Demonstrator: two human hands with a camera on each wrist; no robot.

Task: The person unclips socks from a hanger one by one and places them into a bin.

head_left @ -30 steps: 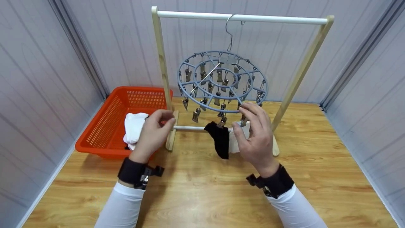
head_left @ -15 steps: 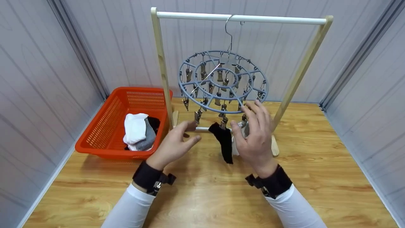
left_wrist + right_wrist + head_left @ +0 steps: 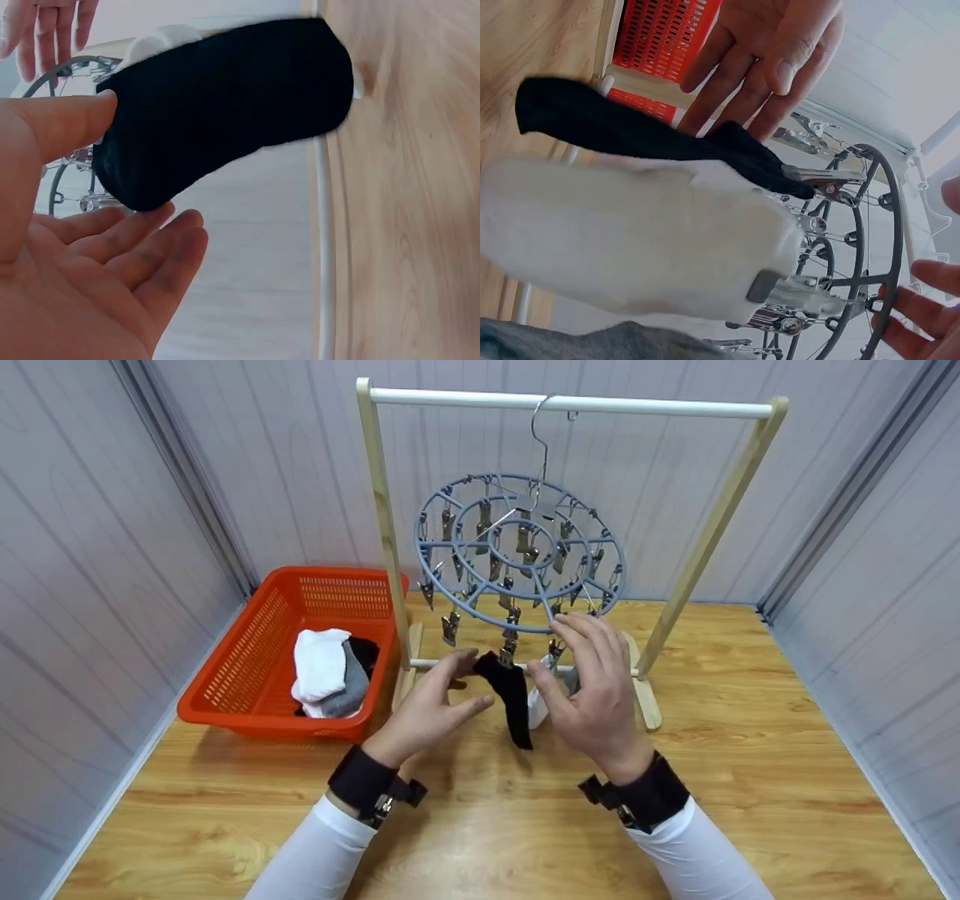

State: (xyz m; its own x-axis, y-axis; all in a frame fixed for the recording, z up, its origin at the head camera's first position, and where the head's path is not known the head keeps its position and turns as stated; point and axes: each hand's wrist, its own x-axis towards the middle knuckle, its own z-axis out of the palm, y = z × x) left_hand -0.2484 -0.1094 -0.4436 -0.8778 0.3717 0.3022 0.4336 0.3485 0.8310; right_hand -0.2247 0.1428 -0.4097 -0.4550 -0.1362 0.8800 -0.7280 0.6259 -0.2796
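A round blue-grey clip hanger [image 3: 484, 616] hangs by its hook from a rack, with metal clips dangling beneath. From a front clip hangs a black sock [image 3: 511, 697]; a white sock [image 3: 630, 232] and a grey sock [image 3: 592, 343] hang beside it, partly hidden by the right hand in the head view. My left hand [image 3: 429, 706] is at the black sock's left side, fingers relaxed and thumb apart; a fingertip seems to touch the sock in the left wrist view. My right hand [image 3: 596, 701] has its fingertips against the hanger's front rim, fingers gently bent.
An orange basket [image 3: 214, 660] at the left holds folded white, grey and black socks [image 3: 322, 664]. The rack's wooden posts [image 3: 709, 540], top bar [image 3: 667, 406] and low bar [image 3: 424, 663] surround the hanger. Walls stand behind and on both sides of the wooden surface [image 3: 480, 840].
My left hand has moved right from beside the basket to the black sock. The hanger has turned and swung slightly left, carrying the socks along. My right hand has shifted slightly left.
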